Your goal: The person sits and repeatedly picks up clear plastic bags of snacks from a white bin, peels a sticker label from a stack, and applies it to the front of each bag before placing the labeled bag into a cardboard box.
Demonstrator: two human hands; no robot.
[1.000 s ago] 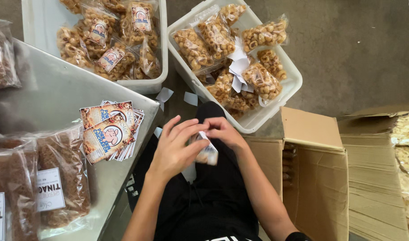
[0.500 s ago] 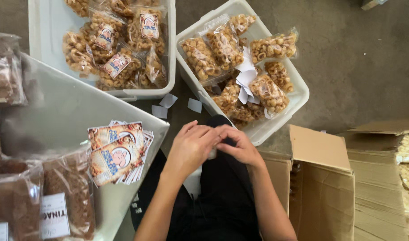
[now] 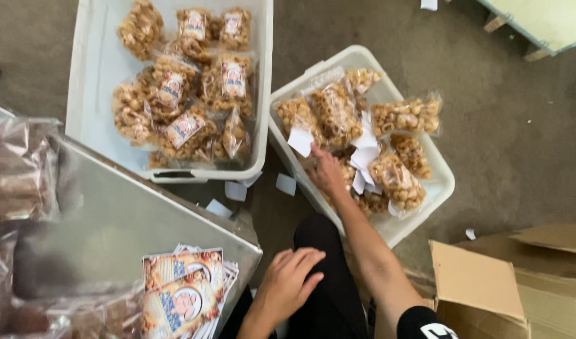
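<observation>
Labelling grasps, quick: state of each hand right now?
Left hand: open, empty, fingers spread above the lap.
Right hand: reaching into the right bin among snack bags; grip cannot be told.

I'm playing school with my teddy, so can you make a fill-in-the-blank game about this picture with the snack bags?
1. The right hand reaches into the ____ tub of snack bags.
2. The left hand hovers, holding ____, over the person's black trousers.
3. The stack of printed labels lies on the ____ table.
4. A brown ____ box sits at the lower right.

Missing words: white; nothing; metal; cardboard
</observation>
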